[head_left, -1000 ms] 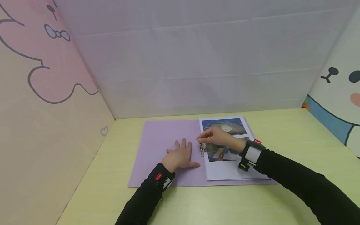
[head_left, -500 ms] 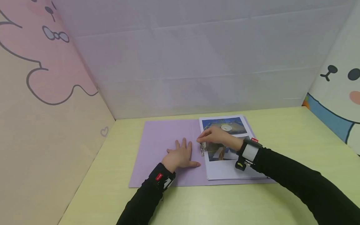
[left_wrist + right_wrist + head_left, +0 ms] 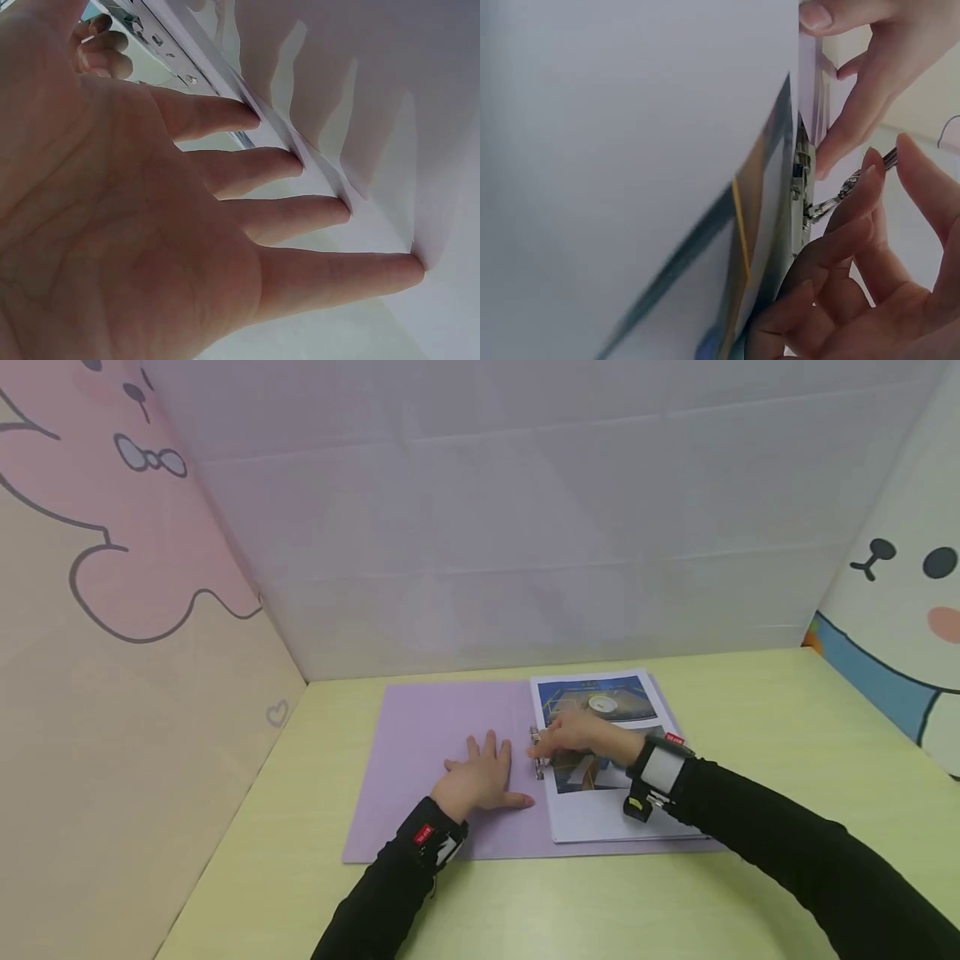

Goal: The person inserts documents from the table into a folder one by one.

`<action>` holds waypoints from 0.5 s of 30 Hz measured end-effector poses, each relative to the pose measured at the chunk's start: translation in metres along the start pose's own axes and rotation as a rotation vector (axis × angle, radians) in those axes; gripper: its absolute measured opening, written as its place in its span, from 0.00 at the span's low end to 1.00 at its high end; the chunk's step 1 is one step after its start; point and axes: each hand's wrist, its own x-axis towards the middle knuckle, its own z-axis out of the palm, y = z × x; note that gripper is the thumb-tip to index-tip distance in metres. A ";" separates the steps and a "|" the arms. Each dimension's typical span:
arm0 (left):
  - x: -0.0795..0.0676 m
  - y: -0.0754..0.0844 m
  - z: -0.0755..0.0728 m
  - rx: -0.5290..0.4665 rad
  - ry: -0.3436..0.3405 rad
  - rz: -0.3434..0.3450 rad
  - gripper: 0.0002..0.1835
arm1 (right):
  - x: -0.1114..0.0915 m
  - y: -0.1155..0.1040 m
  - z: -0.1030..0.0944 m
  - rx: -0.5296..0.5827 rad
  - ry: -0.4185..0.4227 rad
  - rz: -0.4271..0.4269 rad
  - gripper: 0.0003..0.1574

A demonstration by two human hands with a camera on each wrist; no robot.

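Observation:
A purple folder [image 3: 427, 722] lies spread on the table, with a stack of white printed sheets [image 3: 600, 818] on its right half. Along the sheets' left edge runs a metal clip [image 3: 539, 770]. My left hand [image 3: 477, 781] rests on the folder's left half, fingers straight and spread; the left wrist view shows its fingertips against the purple surface. Over the sheets' left edge, my right hand [image 3: 576, 732] is at the clip. In the right wrist view its thumb and forefinger pinch the end of the clip's metal lever [image 3: 847, 187], which stands out from the clip at an angle.
The pale yellow table [image 3: 787, 760] extends around the folder. A white, creased backdrop [image 3: 525, 527] rises behind it, with cartoon-printed panels at left [image 3: 172, 710] and right [image 3: 892, 635].
My right hand has come slightly nearer to me along the clip, baring the clip's upper end, and its fingers point lower. The left hand stays in place.

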 end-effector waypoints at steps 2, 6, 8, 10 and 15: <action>0.000 0.000 0.000 0.000 -0.002 -0.001 0.57 | 0.000 0.001 0.001 -0.004 -0.020 -0.005 0.25; 0.002 -0.001 0.001 0.001 -0.009 -0.005 0.57 | 0.001 0.005 0.002 -0.028 -0.046 -0.030 0.21; 0.002 -0.001 0.002 0.000 -0.013 -0.008 0.57 | 0.001 0.007 0.002 -0.045 -0.054 -0.041 0.20; 0.003 -0.001 0.002 0.001 -0.016 -0.009 0.58 | 0.001 0.008 0.003 -0.059 -0.062 -0.048 0.20; 0.004 0.001 0.002 0.007 -0.018 -0.008 0.58 | 0.000 0.011 0.005 -0.090 -0.072 -0.062 0.18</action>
